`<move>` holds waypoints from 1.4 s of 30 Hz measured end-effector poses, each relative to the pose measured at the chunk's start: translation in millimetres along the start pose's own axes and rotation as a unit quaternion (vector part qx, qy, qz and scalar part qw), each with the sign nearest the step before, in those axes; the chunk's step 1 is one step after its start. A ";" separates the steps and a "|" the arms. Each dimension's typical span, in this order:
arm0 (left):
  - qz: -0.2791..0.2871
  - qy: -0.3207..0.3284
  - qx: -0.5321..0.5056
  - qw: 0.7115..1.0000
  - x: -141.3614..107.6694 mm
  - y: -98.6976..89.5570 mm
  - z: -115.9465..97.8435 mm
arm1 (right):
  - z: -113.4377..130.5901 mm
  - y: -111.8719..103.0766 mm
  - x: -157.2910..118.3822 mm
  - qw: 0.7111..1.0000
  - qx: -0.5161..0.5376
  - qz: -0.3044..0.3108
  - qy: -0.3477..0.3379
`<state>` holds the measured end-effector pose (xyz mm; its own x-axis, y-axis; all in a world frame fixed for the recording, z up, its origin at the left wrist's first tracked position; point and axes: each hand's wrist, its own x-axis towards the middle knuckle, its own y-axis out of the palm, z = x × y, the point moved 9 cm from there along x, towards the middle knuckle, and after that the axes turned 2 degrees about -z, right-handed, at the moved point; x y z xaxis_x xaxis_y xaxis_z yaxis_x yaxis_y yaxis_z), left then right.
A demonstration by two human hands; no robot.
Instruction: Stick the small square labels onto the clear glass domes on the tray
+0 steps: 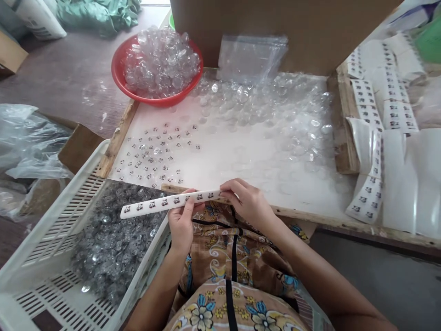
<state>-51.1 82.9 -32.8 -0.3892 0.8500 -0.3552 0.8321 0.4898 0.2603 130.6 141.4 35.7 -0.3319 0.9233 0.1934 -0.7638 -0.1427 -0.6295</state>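
Above apron, both hands (181,226) (248,202) grip sticker strip (148,207).

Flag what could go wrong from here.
The red bowl is heaped above its rim, so a bump could spill clear discs. The narrow panda strip might crease or tear where the left hand and right hand pinch it.

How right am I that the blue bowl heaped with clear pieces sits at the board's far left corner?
The color is wrong: the head view shows a red bowl, heaped with clear pieces, at the far left corner of the board.
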 end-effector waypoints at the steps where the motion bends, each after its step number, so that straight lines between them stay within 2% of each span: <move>1: -0.005 -0.001 -0.004 1.000 0.4 -1.5 1.1 | 0.9 1.4 -0.5 1.000 -0.007 -0.004 -0.008; 6: -0.021 -0.011 -0.029 0.999 3.2 -7.2 7.3 | 7.5 4.7 -1.1 0.999 -0.004 -0.014 -0.032; 10: -0.044 -0.023 -0.052 0.997 7.5 -14.6 9.3 | 6.1 -8.7 9.0 0.997 0.069 -0.039 -0.008; 13: -0.060 -0.024 -0.064 0.996 10.4 -21.7 7.2 | -19.9 -15.6 24.3 0.987 0.125 -0.056 0.086; 16: -0.067 -0.019 -0.078 0.995 11.1 -28.3 4.6 | -50.1 -3.0 39.5 0.978 0.128 -0.021 0.163; 21: -0.059 -0.018 -0.069 0.996 9.3 -35.7 8.2 | -70.7 19.8 53.4 0.980 0.062 0.026 0.185; 29: -0.043 -0.036 -0.056 0.997 9.5 -36.9 13.8 | -63.3 25.2 55.3 0.979 -0.007 0.040 0.199; 35: -0.038 -0.025 -0.063 0.997 10.6 -36.4 14.3 | -45.3 41.3 61.1 0.988 -0.104 0.022 0.115; 38: -0.035 -0.020 -0.066 0.997 10.2 -35.7 14.5 | -41.5 50.8 66.4 0.988 -0.111 0.023 0.103; 42: -0.040 -0.016 -0.057 0.997 9.2 -36.3 13.4 | -30.9 44.1 64.9 0.991 -0.093 0.009 0.093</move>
<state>-79.6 70.3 -57.5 -0.4383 0.8011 -0.4077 0.7476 0.5767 0.3296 92.5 206.1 -2.8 -0.2239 0.9734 0.0488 -0.6374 -0.1084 -0.7629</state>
